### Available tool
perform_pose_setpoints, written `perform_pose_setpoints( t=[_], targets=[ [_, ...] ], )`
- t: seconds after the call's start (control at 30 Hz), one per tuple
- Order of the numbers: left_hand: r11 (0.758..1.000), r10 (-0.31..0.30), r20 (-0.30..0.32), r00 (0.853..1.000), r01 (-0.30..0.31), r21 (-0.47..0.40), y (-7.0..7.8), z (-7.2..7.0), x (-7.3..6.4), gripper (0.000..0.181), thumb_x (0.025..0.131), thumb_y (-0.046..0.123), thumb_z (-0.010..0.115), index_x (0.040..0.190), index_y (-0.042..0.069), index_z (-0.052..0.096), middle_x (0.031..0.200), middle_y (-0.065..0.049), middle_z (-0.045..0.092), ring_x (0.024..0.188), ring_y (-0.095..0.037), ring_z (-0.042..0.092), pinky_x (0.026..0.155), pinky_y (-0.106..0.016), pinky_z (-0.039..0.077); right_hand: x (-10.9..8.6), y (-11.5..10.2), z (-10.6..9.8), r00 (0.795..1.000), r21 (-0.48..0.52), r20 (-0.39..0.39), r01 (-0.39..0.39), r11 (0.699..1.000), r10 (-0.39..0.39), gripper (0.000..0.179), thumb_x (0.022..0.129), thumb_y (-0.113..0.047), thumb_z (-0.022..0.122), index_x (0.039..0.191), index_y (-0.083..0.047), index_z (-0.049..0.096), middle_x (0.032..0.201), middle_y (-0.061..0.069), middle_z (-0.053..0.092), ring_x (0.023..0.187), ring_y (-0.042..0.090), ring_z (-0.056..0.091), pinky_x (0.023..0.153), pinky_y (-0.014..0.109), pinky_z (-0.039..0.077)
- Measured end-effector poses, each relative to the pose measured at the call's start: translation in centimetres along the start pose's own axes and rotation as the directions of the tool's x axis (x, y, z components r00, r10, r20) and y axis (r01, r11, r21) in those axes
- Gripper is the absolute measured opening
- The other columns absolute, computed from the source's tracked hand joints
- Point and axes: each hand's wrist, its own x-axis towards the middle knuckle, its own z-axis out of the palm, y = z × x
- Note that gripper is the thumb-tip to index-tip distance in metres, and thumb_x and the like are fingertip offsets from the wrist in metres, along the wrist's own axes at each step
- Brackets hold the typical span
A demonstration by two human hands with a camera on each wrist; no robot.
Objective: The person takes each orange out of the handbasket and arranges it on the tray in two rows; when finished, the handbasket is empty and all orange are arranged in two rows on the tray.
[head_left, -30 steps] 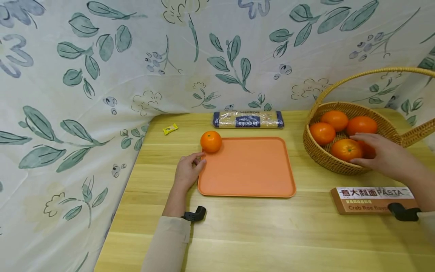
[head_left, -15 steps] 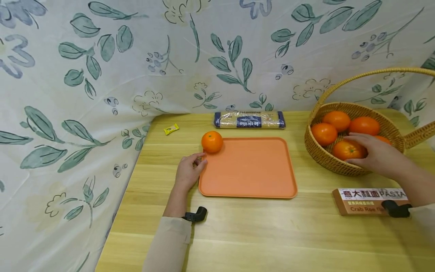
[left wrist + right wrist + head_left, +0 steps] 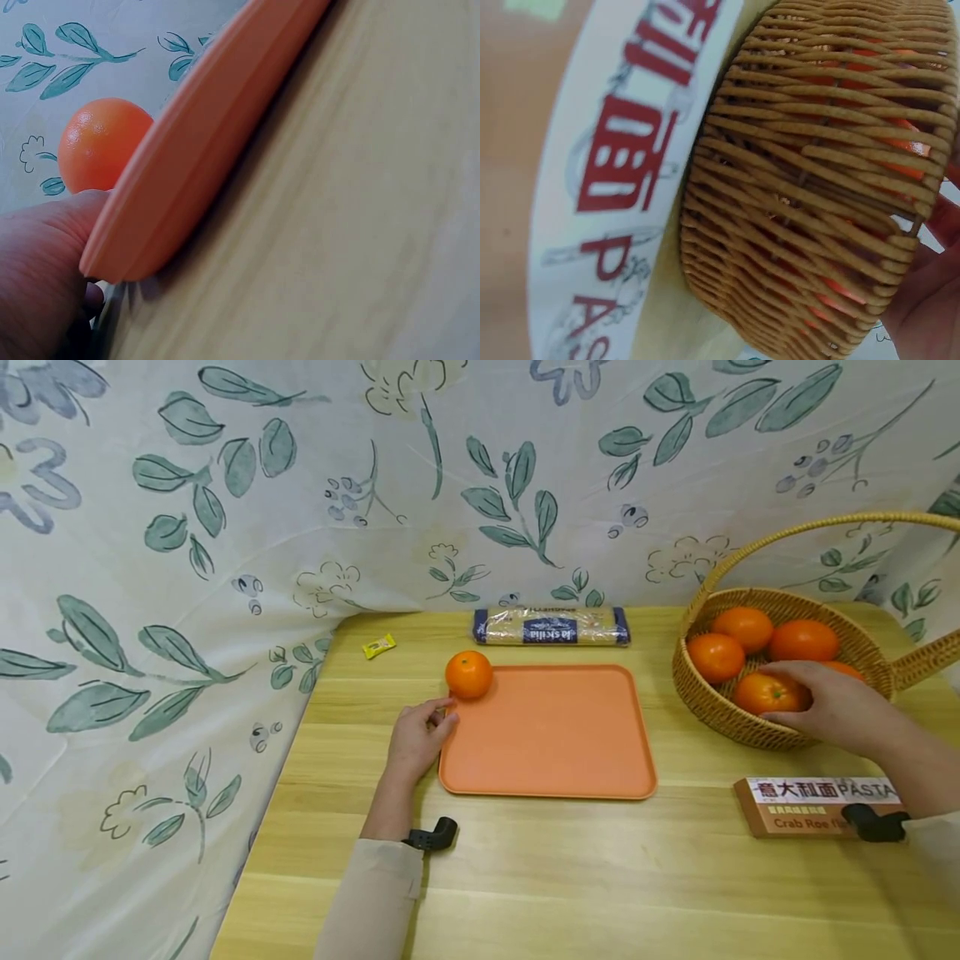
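Note:
An orange plastic tray (image 3: pixel 547 731) lies on the wooden table, with one orange (image 3: pixel 468 674) at its upper left corner. My left hand (image 3: pixel 417 739) pinches the tray's left edge just below that orange; the left wrist view shows the hand against the tray's outer wall (image 3: pixel 202 142), with a fingertip low beside it. At the right, a wicker basket (image 3: pixel 701 689) holds several oranges. My right hand (image 3: pixel 840 702) reaches over its front rim and grips the front orange (image 3: pixel 768 692), thumb in front and fingers over the top. The basket's weave hides most of this grip in the right wrist view.
A brown pasta box (image 3: pixel 802 818) lies in front of the basket, partly under the right forearm. Behind the tray is a spaghetti packet (image 3: pixel 551 627). A small yellow wrapped sweet (image 3: pixel 378 646) lies at the back left. The basket's tall handle (image 3: pixel 817 522) arches overhead.
My right hand has moved slightly left inside the basket and closed round the front orange. The left hand stays at the tray's edge. The head view has shifted very slightly.

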Motion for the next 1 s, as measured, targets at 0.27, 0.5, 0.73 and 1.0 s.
perform_pose_setpoints(
  t=[0.27,0.5,0.73,1.0],
  targets=[
    [1.000,-0.008,0.007,1.000,0.008,-0.003,0.1,0.0,-0.2,0.030,0.099,0.032,0.068,0.127,0.022,0.073,0.085,0.000,0.068,0.083,-0.020,0.050,0.073,-0.031,0.038,-0.3,-1.1,-0.8,0.999,0.011,-0.050,-0.015,1.000,0.015,0.072,0.073,-0.025,0.092,0.131,0.001,0.057,0.130,0.031,0.057,0.115,0.051,0.052,0.091,0.066,0.040],
    [1.000,-0.008,0.000,1.000,0.008,0.000,0.2,-0.1,-0.2,0.030,0.098,0.032,0.069,0.126,0.023,0.073,0.085,0.000,0.068,0.083,-0.020,0.051,0.074,-0.031,0.039,-0.4,-3.5,-2.5,0.995,-0.009,-0.099,-0.031,0.999,0.030,0.074,0.076,-0.029,0.091,0.135,-0.002,0.055,0.131,0.033,0.052,0.113,0.052,0.049,0.088,0.069,0.040],
    [1.000,-0.005,0.000,1.000,0.005,0.002,0.1,-0.2,-0.2,0.030,0.098,0.033,0.069,0.127,0.023,0.073,0.085,0.000,0.068,0.083,-0.020,0.050,0.074,-0.031,0.038,-0.2,-7.1,-3.7,0.982,-0.031,-0.183,0.047,0.998,-0.052,0.071,0.072,-0.017,0.093,0.133,-0.006,0.059,0.131,0.029,0.049,0.108,0.050,0.052,0.080,0.068,0.047],
    [1.000,0.002,0.006,1.000,-0.002,-0.002,0.1,-0.2,-0.1,0.031,0.099,0.033,0.069,0.127,0.022,0.073,0.086,0.000,0.068,0.085,-0.021,0.051,0.074,-0.031,0.039,0.7,-11.2,-3.7,0.988,0.070,-0.138,0.079,0.994,-0.069,0.071,0.077,-0.023,0.089,0.139,-0.011,0.056,0.139,0.023,0.046,0.113,0.045,0.050,0.084,0.067,0.046]
  ],
)
